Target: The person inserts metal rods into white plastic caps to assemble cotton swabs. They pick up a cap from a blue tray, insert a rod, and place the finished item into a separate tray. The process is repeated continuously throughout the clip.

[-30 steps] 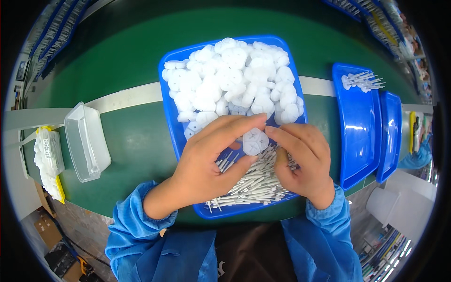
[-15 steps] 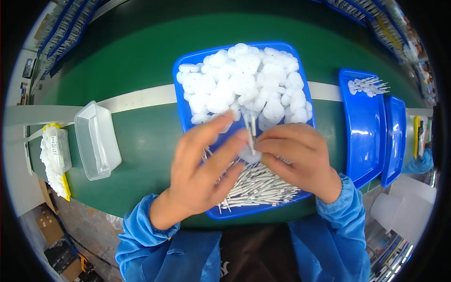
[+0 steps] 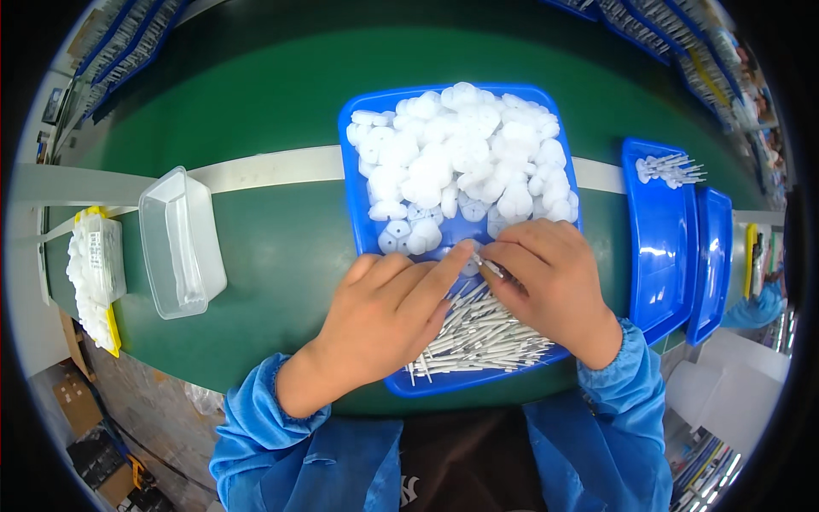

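Note:
Between my hands is a small translucent white plastic disc (image 3: pixel 470 264), partly covered by fingers. My left hand (image 3: pixel 375 311) has its index fingertip and thumb closed at the disc's edge. My right hand (image 3: pixel 546 277) pinches a thin white stick (image 3: pixel 490 266) against the disc; whether the two are joined is hidden. Both hands are over a blue tray (image 3: pixel 351 183). A heap of white discs (image 3: pixel 426 158), some showing small holes, fills its far part. Loose thin white sticks with metal-looking ends (image 3: pixel 486 337) lie at its near end.
On the green table (image 3: pixel 273 256), a clear plastic box (image 3: pixel 183 247) stands left, near a bag of white pieces (image 3: pixel 95 264). At right, a blue tray (image 3: pixel 661 256) carries several sticks with discs (image 3: pixel 671 169); another blue tray (image 3: pixel 711 264) adjoins it. Racks stand at the far corners.
My left fingers have come down from their raised, spread pose and closed at the disc. The stick, upright before, now tilts in my right fingers. The view has shifted slightly.

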`<move>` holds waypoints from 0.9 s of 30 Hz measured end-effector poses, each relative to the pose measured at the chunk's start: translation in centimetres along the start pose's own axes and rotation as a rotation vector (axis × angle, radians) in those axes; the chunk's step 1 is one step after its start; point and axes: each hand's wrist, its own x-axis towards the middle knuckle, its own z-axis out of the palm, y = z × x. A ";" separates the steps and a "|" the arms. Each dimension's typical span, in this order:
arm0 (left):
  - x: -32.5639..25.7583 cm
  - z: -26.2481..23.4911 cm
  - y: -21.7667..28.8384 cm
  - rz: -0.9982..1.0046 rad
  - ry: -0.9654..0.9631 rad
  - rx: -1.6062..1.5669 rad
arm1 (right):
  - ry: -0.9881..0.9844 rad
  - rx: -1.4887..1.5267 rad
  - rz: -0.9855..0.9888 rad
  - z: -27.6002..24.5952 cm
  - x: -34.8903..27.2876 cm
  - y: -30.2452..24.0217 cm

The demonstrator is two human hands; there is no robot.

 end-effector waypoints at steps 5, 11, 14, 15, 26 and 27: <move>0.1 -0.1 0.1 -0.036 0.069 0.035 | -0.017 0.028 0.005 -0.1 0.4 -0.3; 2.2 0.3 -0.4 -0.001 0.180 0.053 | 0.016 0.018 -0.043 0.2 0.8 -0.3; 3.5 0.3 -0.6 0.006 0.114 0.049 | -0.036 0.038 -0.022 0.0 0.7 -0.2; 3.9 0.4 -0.9 0.020 0.089 0.054 | -0.044 0.029 -0.043 -0.1 0.6 0.0; 4.3 -0.2 -0.8 0.084 0.070 0.019 | 0.049 -0.032 0.013 -3.0 -2.1 0.4; 3.7 -0.3 -0.9 0.084 0.106 0.002 | 0.118 -0.028 0.066 -4.5 -2.9 1.3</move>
